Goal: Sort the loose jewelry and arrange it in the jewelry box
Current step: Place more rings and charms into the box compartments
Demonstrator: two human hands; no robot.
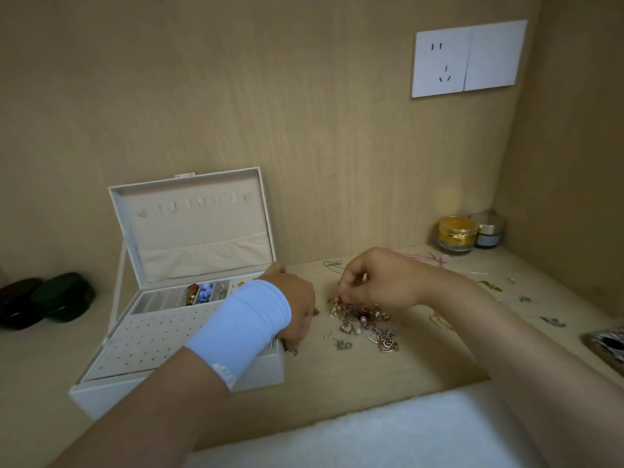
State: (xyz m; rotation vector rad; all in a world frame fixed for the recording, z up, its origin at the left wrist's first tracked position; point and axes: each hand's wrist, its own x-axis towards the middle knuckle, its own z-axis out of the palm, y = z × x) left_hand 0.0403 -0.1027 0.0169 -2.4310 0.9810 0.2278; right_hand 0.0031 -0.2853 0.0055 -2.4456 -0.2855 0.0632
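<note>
Two hands mid-frame: right hand [381, 282] pinches tangled metal jewelry pile [366, 324]; left hand [297, 309] curled beside padded box [101, 395], hold unclear.

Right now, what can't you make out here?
Head view only:
Left hand fingertips: curled under, any hold hidden.
Right hand: whether it pinches a piece, too small.
Jewelry box right compartments: behind the sleeve.
Jewelry pile: tangled, pieces blur.
Patterned object: cut by right edge.

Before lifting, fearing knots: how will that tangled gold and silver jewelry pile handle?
Probably floppy: the tangled gold and silver jewelry pile looks like thin chains. Likely lifts clumped, since pieces overlap. Its small pendants seem light, may scatter.
</note>
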